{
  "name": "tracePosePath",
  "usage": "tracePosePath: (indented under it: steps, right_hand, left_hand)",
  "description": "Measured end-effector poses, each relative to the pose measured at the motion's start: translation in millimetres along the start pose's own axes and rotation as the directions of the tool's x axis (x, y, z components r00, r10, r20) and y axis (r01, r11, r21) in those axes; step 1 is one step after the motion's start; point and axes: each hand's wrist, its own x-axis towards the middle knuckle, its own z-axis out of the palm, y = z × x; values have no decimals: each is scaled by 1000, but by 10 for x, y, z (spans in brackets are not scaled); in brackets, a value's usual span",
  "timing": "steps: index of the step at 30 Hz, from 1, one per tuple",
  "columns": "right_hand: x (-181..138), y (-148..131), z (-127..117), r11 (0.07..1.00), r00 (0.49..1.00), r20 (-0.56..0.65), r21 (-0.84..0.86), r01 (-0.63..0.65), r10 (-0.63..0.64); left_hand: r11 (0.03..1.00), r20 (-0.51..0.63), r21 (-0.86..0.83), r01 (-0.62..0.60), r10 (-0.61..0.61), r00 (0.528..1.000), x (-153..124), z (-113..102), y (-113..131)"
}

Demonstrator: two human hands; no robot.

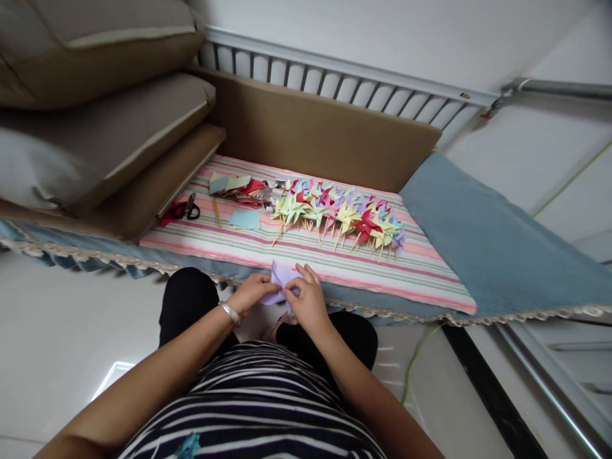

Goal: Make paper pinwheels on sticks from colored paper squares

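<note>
A piece of purple paper (282, 273), partly folded, is held over my lap near the bench's front edge. My left hand (252, 293), with a silver bracelet on its wrist, pinches the paper's left side. At its right side, the thumb and forefinger of my right hand (306, 299) press on the paper close to the middle; the other fingers are raised. Beyond my hands stand many paper pinwheels (347, 217) on thin sticks, in several colours. Left of them lie a stack of coloured paper pieces (239, 188) and a light blue sheet (245, 219).
Scissors with black handles (192, 208) and thin wooden sticks (216, 211) lie on the striped cloth (229, 245). Large cushions (119, 127) are piled at the left. A brown panel (315, 124) stands behind, and blue fabric (497, 236) covers the right side.
</note>
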Motion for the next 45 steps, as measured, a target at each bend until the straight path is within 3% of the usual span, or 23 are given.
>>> tracePosePath:
  steps: [7,10,13,16,18,24,30,32,35,37,41,45]
  right_hand:
    - [27,-13,-18,999,1000,-23,43,1,0]
    - [115,29,-118,980,995,-8,173,-101,104]
    - [210,93,-190,848,929,252,395,-353,270]
    - [259,134,-183,663,805,542,514,-544,241]
    - [269,139,-151,620,780,587,535,-574,216]
    - [259,118,-89,698,816,535,498,-515,220]
    - [235,134,-68,666,803,522,493,-560,289]
    - [238,162,-52,621,810,485,535,-573,329]
    - [236,196,1,526,824,391,637,-563,409]
    - [222,195,60,475,835,311,708,-523,455]
    - [180,128,183,411,849,213,802,-434,483]
    - [153,41,224,372,849,214,828,-421,483]
  left_hand:
    - [988,-13,155,-2,4,1000,29,-35,11]
    - [978,32,207,14,-21,999,39,-69,61]
    - [963,99,270,16,-44,994,56,-92,106]
    - [942,158,335,9,-65,985,87,-93,120]
    - [930,187,367,2,-76,979,112,-89,119]
    - [909,229,417,0,-105,968,173,-71,156]
    - [904,229,427,2,-110,967,211,-69,289]
    - [940,172,341,-19,-43,984,197,-101,343]
    - [990,-35,130,-56,61,998,125,-157,346]
    - [1000,-104,-8,-23,22,994,59,-162,260]
    - [965,13,-241,100,-100,995,-7,-63,-24]
    - [938,-23,-343,46,-58,998,45,51,-167]
